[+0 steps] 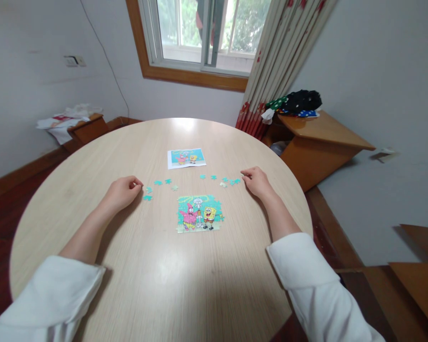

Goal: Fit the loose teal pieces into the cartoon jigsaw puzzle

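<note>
A partly assembled jigsaw puzzle (199, 213) with cartoon figures lies mid-table, its right edge uneven. My left hand (124, 192) rests on the table to its upper left with fingers curled together. Beside those fingertips are loose puzzle pieces (148, 198), mostly turquoise. On the other side, my right hand (257, 183) has its fingers bent and drawn together, close to a small cluster of turquoise pieces (232, 182). Whether either hand has a piece between its fingers is too small to tell. Behind the pieces lies a printed reference picture (187, 158) of the same figures.
The round wooden table (157, 280) fills the middle of the view. Past its far edge are a window (203, 33) and a patterned curtain (274, 61). A wooden cabinet (321, 137) with cloths on top stands at the right; papers (62, 124) lie on furniture at left.
</note>
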`<state>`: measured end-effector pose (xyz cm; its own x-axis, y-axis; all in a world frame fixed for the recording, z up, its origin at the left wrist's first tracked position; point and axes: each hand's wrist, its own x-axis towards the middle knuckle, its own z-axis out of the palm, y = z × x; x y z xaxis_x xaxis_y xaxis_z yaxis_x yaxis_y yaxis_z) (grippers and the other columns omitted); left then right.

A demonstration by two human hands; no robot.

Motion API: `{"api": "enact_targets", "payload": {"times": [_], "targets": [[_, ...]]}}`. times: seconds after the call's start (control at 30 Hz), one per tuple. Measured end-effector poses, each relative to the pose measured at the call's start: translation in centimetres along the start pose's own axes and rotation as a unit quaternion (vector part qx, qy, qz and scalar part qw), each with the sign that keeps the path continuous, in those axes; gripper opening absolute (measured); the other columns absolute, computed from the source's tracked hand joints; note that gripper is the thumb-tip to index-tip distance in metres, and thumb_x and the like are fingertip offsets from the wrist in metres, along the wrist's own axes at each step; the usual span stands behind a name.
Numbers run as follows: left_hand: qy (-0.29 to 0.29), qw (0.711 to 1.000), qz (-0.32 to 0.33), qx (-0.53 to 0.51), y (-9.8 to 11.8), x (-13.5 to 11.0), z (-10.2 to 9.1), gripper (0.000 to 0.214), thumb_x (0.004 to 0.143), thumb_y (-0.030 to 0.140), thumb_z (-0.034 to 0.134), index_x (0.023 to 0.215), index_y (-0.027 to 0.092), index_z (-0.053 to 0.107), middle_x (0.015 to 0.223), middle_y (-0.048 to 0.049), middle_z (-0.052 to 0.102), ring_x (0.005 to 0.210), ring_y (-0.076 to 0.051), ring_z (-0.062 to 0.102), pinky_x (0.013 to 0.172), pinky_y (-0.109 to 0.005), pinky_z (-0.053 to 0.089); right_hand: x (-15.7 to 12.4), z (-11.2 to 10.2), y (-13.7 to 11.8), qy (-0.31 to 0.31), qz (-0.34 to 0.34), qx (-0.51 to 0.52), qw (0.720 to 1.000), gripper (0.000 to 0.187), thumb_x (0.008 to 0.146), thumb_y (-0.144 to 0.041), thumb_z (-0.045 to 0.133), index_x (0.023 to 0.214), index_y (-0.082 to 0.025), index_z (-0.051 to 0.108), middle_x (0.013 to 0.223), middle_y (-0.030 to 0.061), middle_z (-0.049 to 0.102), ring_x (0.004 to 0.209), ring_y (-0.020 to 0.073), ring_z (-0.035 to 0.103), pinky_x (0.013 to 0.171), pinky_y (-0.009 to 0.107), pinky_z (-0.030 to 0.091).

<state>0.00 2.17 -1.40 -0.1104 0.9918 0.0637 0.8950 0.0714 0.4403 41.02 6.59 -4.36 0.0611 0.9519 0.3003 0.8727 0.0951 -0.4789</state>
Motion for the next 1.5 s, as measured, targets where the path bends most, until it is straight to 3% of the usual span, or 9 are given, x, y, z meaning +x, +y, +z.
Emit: {"api": "enact_targets", "payload": {"times": [0.27,0.53,0.7,0.87,1.0,1.13,1.23,1.33,1.5], "targets": [[-0.002,1.000,0.005,0.005,0.0,0.0,-0.1,0.028,0.068,0.033,0.043,0.076,0.017,0.065,0.069,-0.0050,0.064,0.067,-0.021,0.059,0.062,-0.029,0.042,0.1,-0.2,0.3,-0.032,0.033,-0.027,0.999,0.020,0.080,-0.016,0.055,0.093,-0.015,0.069,0.092,0.0094,0.059,0.087,0.0199,0.057,0.087,0.036,0.044],[-0.004,1.000,0.000,0.002,0.3,-0.1,-0.2,0.029,0.067,0.035,0.041,0.075,0.018,0.063,0.070,-0.0059,0.064,0.067,-0.021,0.058,0.063,-0.029,0.042,-0.3,-0.2,-0.4,-0.053,0.076,-0.090,0.992,0.019,0.082,-0.024,0.054,0.096,-0.015,0.061,0.108,0.0158,0.054,0.105,0.0286,0.050,0.091,0.043,0.040],[-0.003,1.000,0.001,0.000,0.2,-0.1,-0.1,0.028,0.067,0.034,0.041,0.074,0.018,0.063,0.069,-0.0051,0.064,0.067,-0.021,0.058,0.063,-0.029,0.042,-0.5,-0.9,-1.2,-0.036,0.091,-0.014,0.995,0.015,0.076,-0.021,0.059,0.089,-0.015,0.058,0.092,0.0104,0.060,0.090,0.0229,0.056,0.085,0.037,0.044],[-0.002,1.000,0.006,-0.009,0.0,-0.1,-0.2,0.026,0.068,0.033,0.042,0.074,0.018,0.063,0.068,-0.0045,0.063,0.066,-0.021,0.058,0.061,-0.029,0.041,-0.7,-1.6,-2.8,0.026,0.063,0.119,0.990,0.008,0.070,-0.017,0.060,0.078,-0.017,0.059,0.072,0.0034,0.060,0.069,0.0175,0.058,0.072,0.033,0.047],[0.032,0.999,0.008,-0.043,0.9,-0.6,-0.3,0.021,0.068,0.031,0.046,0.071,0.018,0.063,0.059,-0.0012,0.056,0.060,-0.018,0.053,0.058,-0.028,0.038,-1.2,-1.9,-5.2,0.037,0.096,0.337,0.936,0.011,0.070,-0.026,0.064,0.075,-0.017,0.061,0.070,0.0040,0.063,0.064,0.0173,0.063,0.063,0.032,0.050],[0.117,0.978,0.013,-0.171,3.9,-2.2,0.2,0.027,0.073,0.031,0.045,0.080,0.015,0.066,0.050,0.0038,0.044,0.051,-0.014,0.045,0.053,-0.026,0.035,-2.8,-1.8,-8.7,0.000,0.071,0.471,0.879,0.027,0.060,-0.037,0.077,0.074,-0.017,0.064,0.069,0.0049,0.068,0.069,0.0198,0.067,0.061,0.032,0.052],[0.088,0.962,0.056,-0.254,6.7,-4.0,1.5,0.031,0.075,0.035,0.048,0.084,0.014,0.069,0.048,0.0053,0.039,0.049,-0.013,0.039,0.051,-0.025,0.034,-4.4,-1.1,-11.3,-0.049,0.062,0.524,0.848,0.032,0.057,-0.040,0.080,0.072,-0.017,0.065,0.067,0.0047,0.068,0.068,0.0197,0.068,0.059,0.030,0.052],[0.045,0.948,0.102,-0.297,8.6,-5.5,3.1,0.036,0.078,0.036,0.049,0.095,0.013,0.071,0.052,0.0046,0.043,0.049,-0.012,0.037,0.051,-0.025,0.034,-5.6,-0.2,-13.0,-0.120,0.106,0.580,0.799,0.036,0.052,-0.041,0.084,0.070,-0.018,0.064,0.068,0.0036,0.069,0.068,0.0183,0.069,0.064,0.031,0.055],[-0.005,0.934,0.156,-0.321,9.3,-6.4,4.2,0.045,0.083,0.032,0.045,0.117,0.011,0.066,0.059,0.0023,0.056,0.051,-0.011,0.039,0.053,-0.025,0.037,-6.6,0.4,-14.0,-0.161,0.143,0.625,0.751,0.041,0.044,-0.041,0.088,0.067,-0.018,0.063,0.064,0.0009,0.068,0.067,0.0164,0.069,0.068,0.030,0.057]]}}
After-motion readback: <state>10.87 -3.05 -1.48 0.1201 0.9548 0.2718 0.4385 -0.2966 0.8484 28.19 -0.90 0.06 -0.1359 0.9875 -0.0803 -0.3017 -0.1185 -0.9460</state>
